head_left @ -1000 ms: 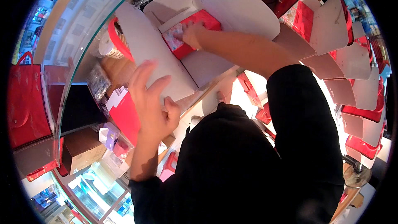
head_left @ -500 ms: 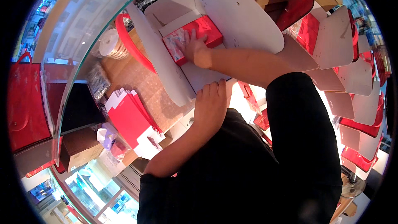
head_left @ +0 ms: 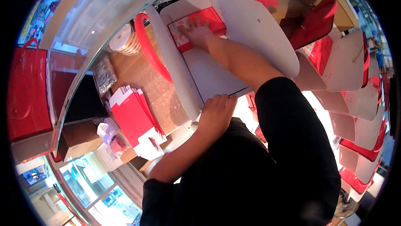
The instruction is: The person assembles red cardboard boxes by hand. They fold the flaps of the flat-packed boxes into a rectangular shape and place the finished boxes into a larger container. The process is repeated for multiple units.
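An open white cardboard box [head_left: 209, 75] lies flat on the counter ahead of me. At its far end sits a red insert [head_left: 213, 19]. My right hand [head_left: 198, 31] presses flat on that insert with the fingers spread, the bare forearm reaching out from a black sleeve. My left hand [head_left: 217, 113] sits at the near edge of the white box with its fingers curled over the rim. A red curved flap [head_left: 148, 50] stands up along the box's left side.
A stack of flat red-and-white boxes [head_left: 133, 117] lies to the left on a brown bubble-wrap surface [head_left: 142, 79]. A large white oval board [head_left: 250, 21] overlaps the box on the right. Folded white and red boxes [head_left: 351, 71] pile up at far right. A red bag [head_left: 27, 92] stands far left.
My left hand has left the stack of red flat boxes on the left and moved right to the near edge of the white box. My right hand has stayed on the red insert.
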Available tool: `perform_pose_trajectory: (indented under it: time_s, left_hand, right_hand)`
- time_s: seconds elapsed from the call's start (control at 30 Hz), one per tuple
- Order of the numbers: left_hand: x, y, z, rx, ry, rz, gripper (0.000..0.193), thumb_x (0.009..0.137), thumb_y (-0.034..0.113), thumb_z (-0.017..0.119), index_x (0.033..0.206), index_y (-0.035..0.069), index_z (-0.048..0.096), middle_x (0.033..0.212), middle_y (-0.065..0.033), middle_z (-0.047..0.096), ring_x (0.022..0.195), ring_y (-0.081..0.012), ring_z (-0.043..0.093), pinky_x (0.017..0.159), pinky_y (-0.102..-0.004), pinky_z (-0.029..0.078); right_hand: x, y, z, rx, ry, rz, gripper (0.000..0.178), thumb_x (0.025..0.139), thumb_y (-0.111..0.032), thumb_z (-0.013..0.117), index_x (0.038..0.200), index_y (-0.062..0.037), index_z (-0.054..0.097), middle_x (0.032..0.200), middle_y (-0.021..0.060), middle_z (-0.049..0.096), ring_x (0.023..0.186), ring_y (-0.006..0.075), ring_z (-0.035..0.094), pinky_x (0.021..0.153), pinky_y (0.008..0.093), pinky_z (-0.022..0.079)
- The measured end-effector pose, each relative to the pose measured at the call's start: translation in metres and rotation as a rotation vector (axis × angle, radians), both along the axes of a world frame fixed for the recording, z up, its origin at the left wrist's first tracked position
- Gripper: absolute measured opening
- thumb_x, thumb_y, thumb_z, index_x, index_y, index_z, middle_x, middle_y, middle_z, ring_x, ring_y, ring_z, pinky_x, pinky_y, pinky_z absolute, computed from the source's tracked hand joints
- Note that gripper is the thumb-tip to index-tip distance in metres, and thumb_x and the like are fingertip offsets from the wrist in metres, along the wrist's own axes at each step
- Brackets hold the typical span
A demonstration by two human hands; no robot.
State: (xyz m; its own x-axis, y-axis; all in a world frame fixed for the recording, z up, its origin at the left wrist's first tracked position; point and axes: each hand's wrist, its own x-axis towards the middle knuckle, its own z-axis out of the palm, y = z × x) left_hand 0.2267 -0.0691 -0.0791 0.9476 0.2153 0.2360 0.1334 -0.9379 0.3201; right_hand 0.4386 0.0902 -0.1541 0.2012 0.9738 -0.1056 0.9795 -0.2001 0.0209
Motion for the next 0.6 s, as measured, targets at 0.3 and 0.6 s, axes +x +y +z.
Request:
perform_pose_trajectory:
  time_s: [0.3, 0.6]
  left_hand:
    - [-0.004, -0.011, 0.001, -0.128, -0.138, -0.015, 0.041, 0.075, 0.011, 0.058, 0.115, 0.004, 0.052, 0.106, -0.0136, 0.058, 0.098, -0.0302, 0.057, 0.086, -0.0442, 0.045]
    - [-0.155, 0.013, 0.018, -0.262, -0.603, -0.079, 0.020, 0.073, 0.004, 0.058, 0.092, 0.007, 0.064, 0.091, -0.0089, 0.064, 0.079, -0.0236, 0.062, 0.067, -0.0380, 0.051]
  right_hand:
    - [0.017, -0.015, 0.001, 0.114, -0.017, 0.073, 0.063, 0.092, -0.020, 0.043, 0.148, -0.0222, 0.013, 0.149, 0.0210, 0.019, 0.134, 0.0445, 0.025, 0.103, 0.0633, 0.024]
    - [-0.079, -0.213, 0.145, 1.317, 0.621, -0.358, 0.019, 0.091, -0.014, 0.051, 0.102, -0.0018, 0.061, 0.090, 0.0111, 0.061, 0.084, 0.0196, 0.062, 0.072, 0.0316, 0.051]
